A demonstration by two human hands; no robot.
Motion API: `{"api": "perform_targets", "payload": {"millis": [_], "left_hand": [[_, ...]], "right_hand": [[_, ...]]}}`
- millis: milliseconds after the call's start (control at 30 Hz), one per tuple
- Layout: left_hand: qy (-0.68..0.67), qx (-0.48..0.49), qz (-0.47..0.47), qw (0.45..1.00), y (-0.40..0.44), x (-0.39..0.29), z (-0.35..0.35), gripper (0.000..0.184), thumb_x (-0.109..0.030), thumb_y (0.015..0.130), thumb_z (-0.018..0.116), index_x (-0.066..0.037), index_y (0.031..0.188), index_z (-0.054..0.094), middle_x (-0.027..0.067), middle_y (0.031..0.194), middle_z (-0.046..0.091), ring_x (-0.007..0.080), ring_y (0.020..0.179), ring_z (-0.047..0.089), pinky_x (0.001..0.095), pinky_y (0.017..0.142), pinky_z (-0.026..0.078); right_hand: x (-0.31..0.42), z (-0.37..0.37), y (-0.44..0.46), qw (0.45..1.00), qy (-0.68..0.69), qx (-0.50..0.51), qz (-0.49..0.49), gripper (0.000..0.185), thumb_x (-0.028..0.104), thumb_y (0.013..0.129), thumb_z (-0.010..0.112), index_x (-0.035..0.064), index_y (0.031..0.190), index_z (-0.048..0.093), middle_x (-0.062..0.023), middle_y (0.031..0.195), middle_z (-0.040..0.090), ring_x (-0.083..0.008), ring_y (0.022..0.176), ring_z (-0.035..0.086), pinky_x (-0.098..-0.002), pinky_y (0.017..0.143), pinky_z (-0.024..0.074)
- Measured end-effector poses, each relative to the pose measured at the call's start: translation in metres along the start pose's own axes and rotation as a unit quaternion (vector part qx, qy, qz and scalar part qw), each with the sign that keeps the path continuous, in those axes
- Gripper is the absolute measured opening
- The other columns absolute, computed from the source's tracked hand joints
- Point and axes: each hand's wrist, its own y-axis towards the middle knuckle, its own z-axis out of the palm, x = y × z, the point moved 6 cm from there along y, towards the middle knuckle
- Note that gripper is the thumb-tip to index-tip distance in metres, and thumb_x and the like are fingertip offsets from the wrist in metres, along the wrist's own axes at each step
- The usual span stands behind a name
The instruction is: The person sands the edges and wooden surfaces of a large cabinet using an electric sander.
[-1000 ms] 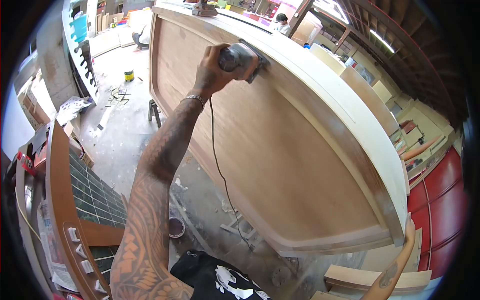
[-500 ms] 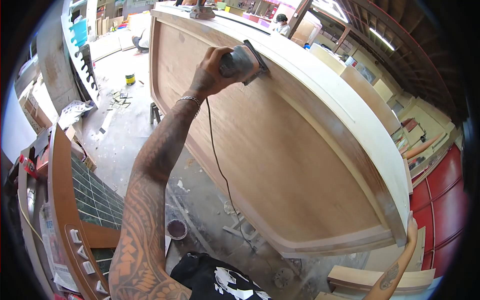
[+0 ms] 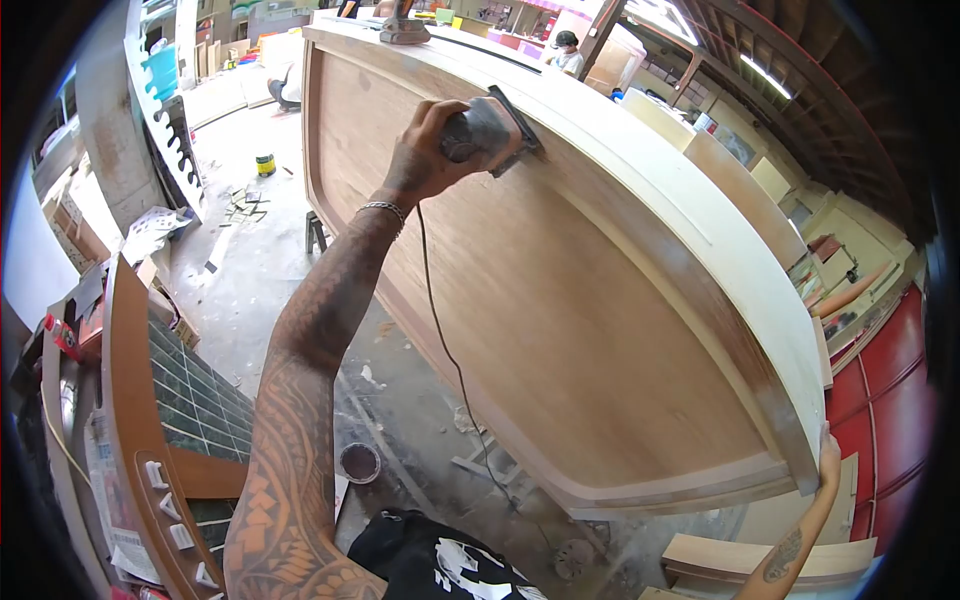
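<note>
My left hand [image 3: 432, 143] is wrapped round a power sander [image 3: 482, 132]. The sander's flat pad is against the upper frame of a large curved wooden panel [image 3: 560, 310], and a cord [image 3: 440, 325] hangs down from it. At the panel's lower right end, my right hand [image 3: 829, 465] grips the corner, with some fingers hidden. The panel has a raised border and a white top surface [image 3: 690, 205].
A second sander [image 3: 405, 30] stands on the far end of the white top. Below are a round tub [image 3: 360, 463] and a floor stand. An orange-brown frame [image 3: 135, 420] is at left. Another person [image 3: 568, 55] is beyond the panel.
The view has shifted slightly. My left hand and the sander stay at nearly the same spot on the panel's upper frame, and my right hand stays at the corner.
</note>
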Motion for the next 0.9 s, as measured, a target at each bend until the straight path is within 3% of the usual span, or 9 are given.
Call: {"api": "perform_targets", "payload": {"millis": [167,367,667,900], "left_hand": [[0.009,0.019,0.033,0.999,0.000,-0.013,0.002,0.069,-0.025,0.068,0.091,-0.016,0.128,0.058,0.0117,0.119,0.061,0.0351,0.104,0.068,0.0454,0.084,0.060],[0.008,0.004,-0.014,1.000,0.006,0.003,0.002,0.070,-0.026,0.066,0.092,-0.014,0.127,0.059,0.0137,0.120,0.060,0.0348,0.105,0.067,0.0461,0.086,0.060],[-0.017,-0.036,-0.093,0.995,-0.001,-0.032,0.008,0.073,-0.027,0.064,0.092,-0.013,0.127,0.059,0.0157,0.118,0.060,0.0340,0.105,0.066,0.0439,0.087,0.058],[-0.019,-0.063,-0.138,0.988,-0.005,-0.009,0.010,0.075,-0.028,0.066,0.092,-0.006,0.130,0.057,0.0167,0.121,0.060,0.0326,0.109,0.065,0.0431,0.092,0.056]], "right_hand": [[-0.001,0.000,0.000,1.000,0.016,-0.017,-0.019,0.083,0.066,0.101,0.048,-0.0082,0.138,0.058,-0.0190,0.134,0.064,-0.0268,0.126,0.057,-0.0379,0.110,0.0391],[0.004,0.001,-0.002,0.999,0.001,-0.020,-0.026,0.084,0.067,0.102,0.045,-0.0081,0.138,0.058,-0.0195,0.134,0.064,-0.0280,0.126,0.058,-0.0385,0.109,0.0396],[0.000,-0.001,-0.003,0.999,0.002,-0.038,-0.024,0.085,0.068,0.103,0.042,-0.0077,0.137,0.059,-0.0201,0.131,0.065,-0.0280,0.122,0.059,-0.0384,0.107,0.0408],[0.011,0.003,-0.011,0.999,0.035,-0.016,-0.016,0.081,0.066,0.103,0.044,-0.0068,0.136,0.060,-0.0169,0.130,0.066,-0.0241,0.121,0.059,-0.0362,0.107,0.0404]]}}
